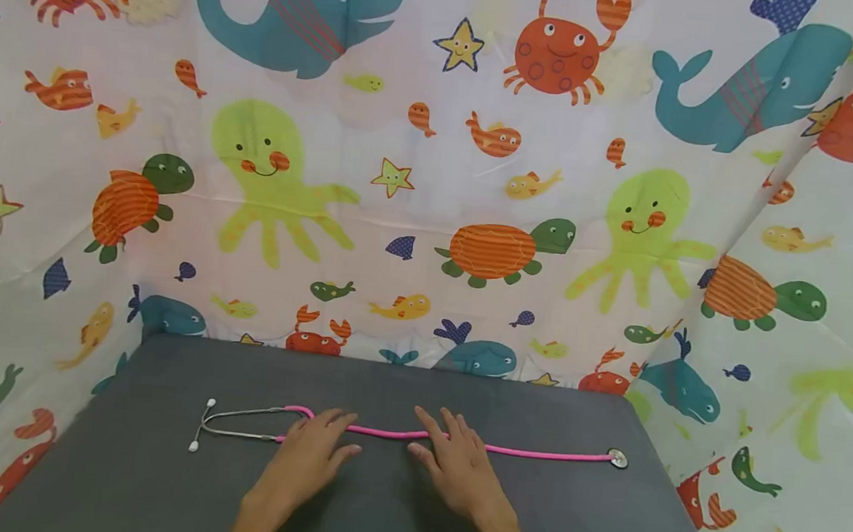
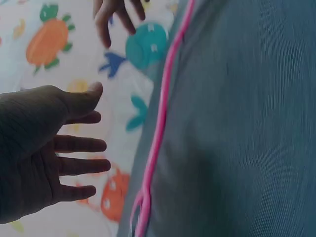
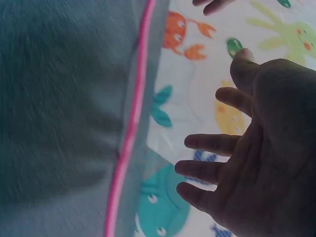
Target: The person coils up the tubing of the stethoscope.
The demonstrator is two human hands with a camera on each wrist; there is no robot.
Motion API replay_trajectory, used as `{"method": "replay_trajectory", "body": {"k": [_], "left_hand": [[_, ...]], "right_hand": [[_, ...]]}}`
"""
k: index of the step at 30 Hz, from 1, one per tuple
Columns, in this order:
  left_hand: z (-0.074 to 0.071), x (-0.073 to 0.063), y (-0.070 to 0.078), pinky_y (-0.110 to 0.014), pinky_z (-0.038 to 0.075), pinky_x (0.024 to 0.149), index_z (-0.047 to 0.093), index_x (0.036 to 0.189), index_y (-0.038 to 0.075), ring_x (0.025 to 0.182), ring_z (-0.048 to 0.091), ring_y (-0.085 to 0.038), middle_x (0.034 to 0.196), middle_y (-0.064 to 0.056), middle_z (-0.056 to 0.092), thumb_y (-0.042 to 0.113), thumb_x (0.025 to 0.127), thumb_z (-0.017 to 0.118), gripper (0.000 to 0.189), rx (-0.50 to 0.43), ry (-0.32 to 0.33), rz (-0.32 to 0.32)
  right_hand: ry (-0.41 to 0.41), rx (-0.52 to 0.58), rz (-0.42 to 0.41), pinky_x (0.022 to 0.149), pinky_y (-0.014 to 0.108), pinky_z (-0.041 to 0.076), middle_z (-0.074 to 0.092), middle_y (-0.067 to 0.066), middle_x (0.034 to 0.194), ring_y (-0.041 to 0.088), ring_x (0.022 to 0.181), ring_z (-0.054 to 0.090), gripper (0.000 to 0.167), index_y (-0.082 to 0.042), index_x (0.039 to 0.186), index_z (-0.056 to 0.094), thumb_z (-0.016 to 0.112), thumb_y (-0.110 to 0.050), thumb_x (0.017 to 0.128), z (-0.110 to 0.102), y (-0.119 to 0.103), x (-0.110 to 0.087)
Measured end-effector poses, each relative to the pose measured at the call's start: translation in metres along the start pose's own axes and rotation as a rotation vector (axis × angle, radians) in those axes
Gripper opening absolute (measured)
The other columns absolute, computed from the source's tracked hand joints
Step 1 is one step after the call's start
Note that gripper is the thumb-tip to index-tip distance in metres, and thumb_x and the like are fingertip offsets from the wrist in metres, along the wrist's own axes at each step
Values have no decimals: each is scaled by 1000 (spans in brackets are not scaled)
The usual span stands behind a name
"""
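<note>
A pink stethoscope (image 1: 391,434) lies stretched out from left to right on the dark grey table. Its metal ear tubes (image 1: 240,434) with white ear tips point left, and the round chest piece (image 1: 618,458) is at the right end. My left hand (image 1: 310,456) hovers over the tubing near the fork, fingers spread and holding nothing. Over the middle of the tube is my right hand (image 1: 461,467), its fingers also extended and apart. In both wrist views the pink tubing (image 2: 162,118) runs along the table, apart from the fingers.
The grey table (image 1: 175,497) is bordered at the back and sides by a white cloth (image 1: 408,315) printed with sea animals. Its back edge lies a short way beyond the stethoscope.
</note>
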State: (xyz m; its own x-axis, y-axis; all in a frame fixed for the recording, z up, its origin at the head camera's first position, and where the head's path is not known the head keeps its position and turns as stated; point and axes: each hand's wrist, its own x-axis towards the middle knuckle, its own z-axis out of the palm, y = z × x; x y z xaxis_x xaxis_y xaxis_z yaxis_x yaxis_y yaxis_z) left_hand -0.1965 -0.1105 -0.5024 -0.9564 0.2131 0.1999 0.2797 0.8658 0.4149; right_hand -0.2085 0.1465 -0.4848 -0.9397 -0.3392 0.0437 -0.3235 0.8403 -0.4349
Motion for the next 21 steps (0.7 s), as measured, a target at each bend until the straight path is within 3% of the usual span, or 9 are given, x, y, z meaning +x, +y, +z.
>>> {"method": "replay_trajectory", "body": {"k": [6,11,15,18,21], "left_hand": [[-16,0,-52,-74,42,106,63,139,5,130,63,-40,138,-21,65,25,93,79,53,53,-9,-53],[-22,3,-94,-79,38,105,59,143,3,132,58,-47,142,-28,59,23,90,83,62,81,-69,-97],[-21,1,-121,-78,43,99,59,142,3,126,61,-48,136,-28,62,19,84,88,67,123,-123,-130],[-21,-2,-131,-73,46,93,63,138,3,117,63,-46,128,-24,65,15,81,89,63,146,-122,-147],[-21,-4,-134,-68,46,89,67,130,4,109,63,-43,121,-20,66,15,82,89,55,152,-93,-143]], "right_hand": [[-79,-4,-35,121,71,28,44,23,162,51,153,36,60,-24,158,44,55,-50,105,19,-2,14],[-76,-31,-68,121,69,31,50,22,157,48,149,43,55,-18,156,47,56,-41,107,29,-1,25],[-2,-134,-142,104,64,48,66,19,126,42,119,62,46,-16,148,54,63,-29,105,40,2,27],[27,-199,-152,85,54,54,65,12,106,32,97,61,37,-18,136,61,70,-19,100,48,5,26],[2,-204,-136,79,48,51,64,6,99,26,90,58,25,-18,120,67,73,-12,96,51,7,25]]}}
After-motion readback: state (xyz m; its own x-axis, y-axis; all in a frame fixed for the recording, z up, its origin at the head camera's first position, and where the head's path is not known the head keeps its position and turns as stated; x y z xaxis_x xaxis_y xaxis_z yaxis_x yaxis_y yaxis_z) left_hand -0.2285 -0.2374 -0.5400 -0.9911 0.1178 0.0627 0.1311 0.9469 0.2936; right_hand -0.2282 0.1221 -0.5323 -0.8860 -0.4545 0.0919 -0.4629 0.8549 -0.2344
